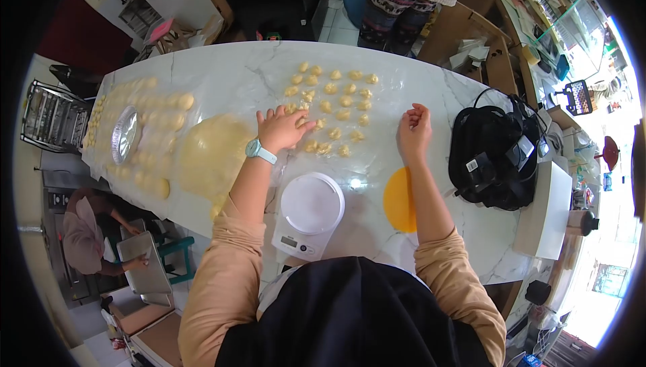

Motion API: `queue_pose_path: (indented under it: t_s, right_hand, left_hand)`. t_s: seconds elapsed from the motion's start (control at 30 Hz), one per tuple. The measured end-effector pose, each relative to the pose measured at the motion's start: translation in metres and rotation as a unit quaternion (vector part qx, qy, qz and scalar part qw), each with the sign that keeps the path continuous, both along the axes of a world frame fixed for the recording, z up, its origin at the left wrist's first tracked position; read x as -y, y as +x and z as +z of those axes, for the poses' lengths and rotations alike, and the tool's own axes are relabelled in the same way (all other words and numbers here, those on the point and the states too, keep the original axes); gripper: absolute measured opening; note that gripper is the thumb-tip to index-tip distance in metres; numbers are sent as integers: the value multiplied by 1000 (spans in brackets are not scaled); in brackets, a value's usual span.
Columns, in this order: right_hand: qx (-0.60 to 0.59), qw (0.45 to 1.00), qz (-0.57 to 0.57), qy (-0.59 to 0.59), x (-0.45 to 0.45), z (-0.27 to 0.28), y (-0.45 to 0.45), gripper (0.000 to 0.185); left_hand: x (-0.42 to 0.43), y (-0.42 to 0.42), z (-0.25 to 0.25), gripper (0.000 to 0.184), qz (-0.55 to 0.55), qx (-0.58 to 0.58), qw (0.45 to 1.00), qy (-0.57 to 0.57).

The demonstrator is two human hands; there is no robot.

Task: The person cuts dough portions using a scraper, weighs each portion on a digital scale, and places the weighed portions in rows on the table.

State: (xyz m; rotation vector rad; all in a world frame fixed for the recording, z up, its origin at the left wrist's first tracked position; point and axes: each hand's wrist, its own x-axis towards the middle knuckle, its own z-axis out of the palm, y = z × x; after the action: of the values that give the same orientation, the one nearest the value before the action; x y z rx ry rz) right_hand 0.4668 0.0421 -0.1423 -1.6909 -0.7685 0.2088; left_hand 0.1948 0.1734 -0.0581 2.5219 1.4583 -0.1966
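Note:
Rows of small pale-yellow dough pieces (345, 101) lie on the marble-look table. My left hand (281, 129), with a light-blue watch on the wrist, reaches over the left edge of these rows. Its fingers are spread and its tips are at the nearest pieces; whether they press on one I cannot tell. To the right of the rows, my right hand (416, 128) rests by the table with fingers loosely curled and no object visible in them. A white digital scale (312, 209) with a bare round pan stands close to my body. Beside my right forearm lies a yellow dough scraper (397, 200).
A large dough mass (214, 148) sits under clear plastic at left. Further left are covered dough balls (176, 122) and a foil tray (124, 135). A black bag (494, 155) stands at right. One person (404, 3) stands beyond the table; another (91, 239) handles a metal tray.

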Motion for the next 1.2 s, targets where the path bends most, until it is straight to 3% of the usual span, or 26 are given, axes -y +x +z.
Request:
queue_pose_path:
  t_s: [0.03,0.13,0.33,0.43,0.53,0.63,0.83,0.93,1.2]
  right_hand:
    - [3,1000,2,0,-1,0,1,27]
    - [9,1000,4,2,-2,0,2,26]
    - [10,1000,-3,-5,-1,5,0,25]
    - [5,1000,2,-2,0,7,0,23]
    - [4,1000,1,9,0,3,2,24]
    - [-2,1000,-7,18,-2,2,5,27]
    - [-9,1000,-9,17,-1,1,5,27]
    - [-8,1000,-11,24,-3,1,4,28]
    - [-21,1000,-10,17,-1,3,4,31]
  left_hand:
    - [-6,3,3,47,5,-32,998,-53]
    - [-23,9,-2,48,5,81,996,22]
    - [-60,29,2,50,-10,-36,998,-55]
    - [-61,39,-5,47,1,70,995,66]
    - [-73,50,-7,44,-2,-45,998,-42]
    - [-96,64,-8,40,9,10,1000,9]
    - [-97,82,-23,47,-42,6,998,49]
    - [-81,97,-26,50,-109,117,985,64]
    - [-57,115,-5,55,-127,21,991,-45]
